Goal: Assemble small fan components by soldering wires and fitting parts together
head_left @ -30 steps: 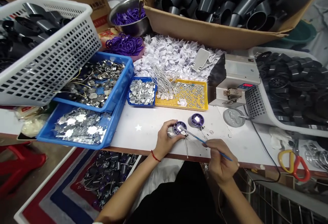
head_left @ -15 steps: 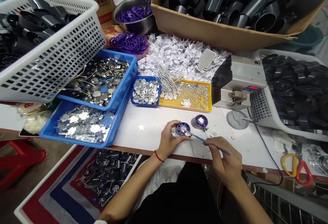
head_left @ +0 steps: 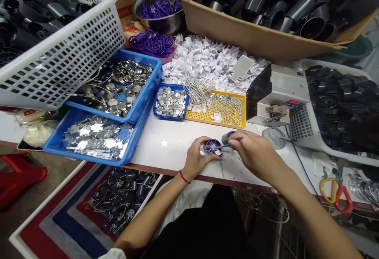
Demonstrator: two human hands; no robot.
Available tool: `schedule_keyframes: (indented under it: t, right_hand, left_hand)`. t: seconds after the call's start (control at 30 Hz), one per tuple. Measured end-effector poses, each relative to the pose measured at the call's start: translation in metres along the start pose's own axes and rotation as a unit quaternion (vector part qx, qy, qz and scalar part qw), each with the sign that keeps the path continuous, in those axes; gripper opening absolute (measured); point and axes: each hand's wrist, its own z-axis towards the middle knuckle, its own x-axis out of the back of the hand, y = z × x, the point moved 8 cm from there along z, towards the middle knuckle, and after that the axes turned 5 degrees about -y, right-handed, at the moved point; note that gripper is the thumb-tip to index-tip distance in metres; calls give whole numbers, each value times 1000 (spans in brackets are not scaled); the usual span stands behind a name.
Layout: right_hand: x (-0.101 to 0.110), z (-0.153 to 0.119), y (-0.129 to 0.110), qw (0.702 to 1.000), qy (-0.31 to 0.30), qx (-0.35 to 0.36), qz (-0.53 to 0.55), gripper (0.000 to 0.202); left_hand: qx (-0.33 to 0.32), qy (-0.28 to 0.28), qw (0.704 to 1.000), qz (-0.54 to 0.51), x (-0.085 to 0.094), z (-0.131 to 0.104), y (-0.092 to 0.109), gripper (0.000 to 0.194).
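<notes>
Near the table's front edge, my left hand [head_left: 197, 158] is closed around a small round part with a purple rim [head_left: 212, 146]. A small white square piece [head_left: 218, 152] sits at the rim's lower right, and a thin wire hangs below. My right hand [head_left: 251, 148] pinches a thin blue stick [head_left: 233, 142], whose tip reaches into the purple part. Behind the stick stands a second purple-rimmed part [head_left: 226, 137], partly covered by my right hand.
Beyond my hands are a small blue tray [head_left: 154, 111] of metal pieces, a yellow tray [head_left: 243, 113] and a metal device [head_left: 281, 89]. Blue bins [head_left: 130, 154] are at left. Scissors [head_left: 337, 192], a cable and a glass dish [head_left: 274, 138] lie at right.
My right hand has moved up and left, over the second part, and the stick lies flatter. The white square now shows at the held part's rim. The whole view has shifted slightly.
</notes>
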Motion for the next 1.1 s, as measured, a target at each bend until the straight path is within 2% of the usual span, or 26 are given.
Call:
schedule_keyframes:
  t: [0.17, 0.3, 0.37, 0.47, 0.57, 0.67, 0.77, 0.87, 0.93, 1.0, 1.07, 1.1]
  right_hand:
    - [-5, 22, 0, 989, -123, -69, -36, 24]
    - [-7, 39, -3, 971, -195, -115, -73, 23]
    - [-10, 46, -6, 965, -216, -122, -82, 24]
    - [-12, 55, -7, 968, -206, -123, -78, 26]
    - [-12, 51, -7, 984, -146, -95, -34, 23]
    - [-4, 31, -13, 999, -23, -4, 31, 21]
    - [2, 1, -14, 994, 77, 57, 61, 18]
    - [2, -21, -10, 987, 122, 64, 78, 14]
    - [3, -33, -5, 983, 141, 49, 105, 14]
    - [8, -48, 8, 972, 182, -8, 147, 14]
    - [11, -70, 28, 941, 258, -112, 189, 14]
    - [10, -83, 38, 912, 307, -169, 213, 15]
  left_hand:
    - [7, -3, 1000, 9, 0, 0, -2, 57]
    - [-2, 0, 1000, 8, 0, 0, -2, 57]
    - [-8, 1, 1000, 10, 0, 0, -1, 57]
    - [-16, 4, 1000, 15, 1, 1, 0, 58]
    - [-17, 8, 1000, 15, 2, 0, 0, 58]
    - [-15, 10, 1000, 14, 2, 0, 0, 58]
    - [-17, 2, 1000, 16, 0, 0, 0, 57]
    - [-28, 1, 999, 22, 0, -1, 3, 59]
    - [-40, 6, 999, 34, 1, -1, 6, 60]
    - [-52, 7, 997, 64, 2, -1, 12, 61]
    - [-72, 6, 991, 116, 3, 0, 22, 61]
    - [-84, 4, 986, 144, 3, 0, 28, 61]
